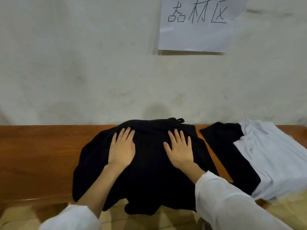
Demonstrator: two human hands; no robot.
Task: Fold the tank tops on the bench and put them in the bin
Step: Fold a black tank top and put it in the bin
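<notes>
A: Scene: wooden bench against a scuffed white wall, with a handwritten paper sign taped up top right. Bin's not in frame.

B: Where's the work piece?

A: Black tank top is spread mid-bench. Near hem hangs over the front edge, and a strap loop pokes up at the far edge by the wall.

B: Hands?

A: Left hand and right hand are both flat on it, palms down, fingers straight and slightly spread, side by side on the upper half. Pressing, not gripping anything.

B: So which step?

A: Looks like smoothing before the first fold. No fold line visible, but black on black hides creases, so not certain.

B: Queue?

A: To the right there's another black garment, just apart from the first and partly under a pile of pale garments.

B: Next move?

A: My guess: pinch one side edge and bring it across to the middle, with the other palm down as anchor. The overhanging hem could drag the cloth off the bench if both hands lift.
</notes>
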